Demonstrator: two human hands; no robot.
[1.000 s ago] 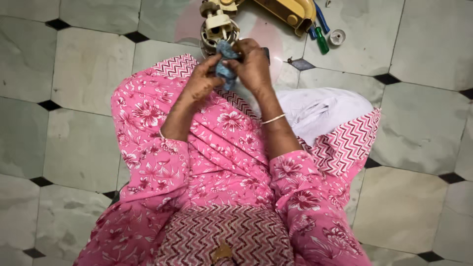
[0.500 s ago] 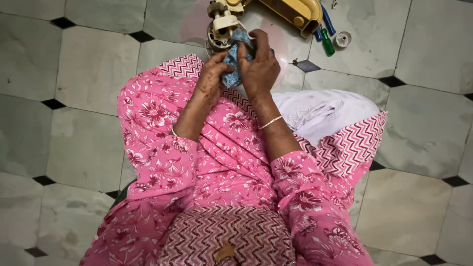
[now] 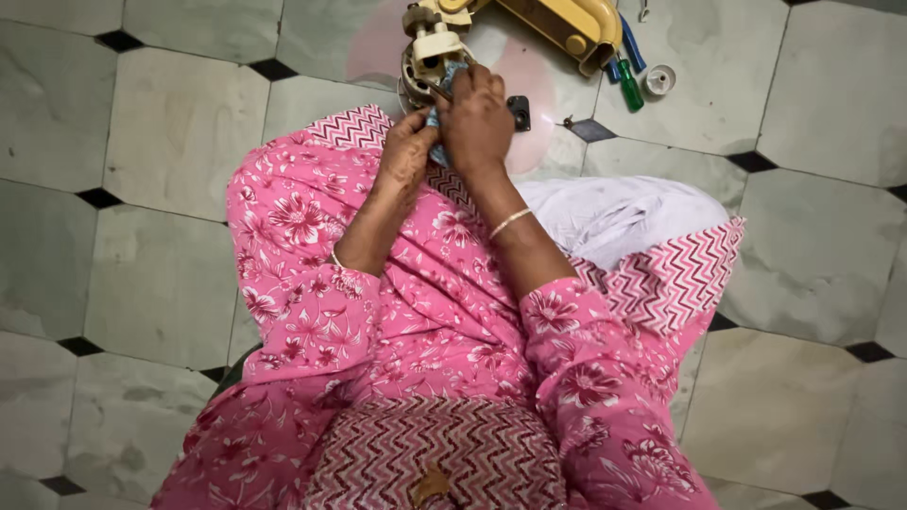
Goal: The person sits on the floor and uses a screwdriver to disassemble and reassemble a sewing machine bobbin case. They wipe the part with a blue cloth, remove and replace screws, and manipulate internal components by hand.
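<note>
Person sits on tiled floor (image 3: 142, 142) in pink floral dress (image 3: 425, 331), both hands raised together over lap. Left hand (image 3: 404, 156) and right hand (image 3: 477, 118) pinch a small blue cloth (image 3: 439, 142) between them, touching a cream-yellow machine (image 3: 510, 24). Green and blue screwdrivers (image 3: 628, 71) lie just beside machine; white fabric (image 3: 614, 212) under right forearm.

A crumpled blue cloth (image 3: 436, 132) sits pinched between both hands; mostly hidden.
</note>
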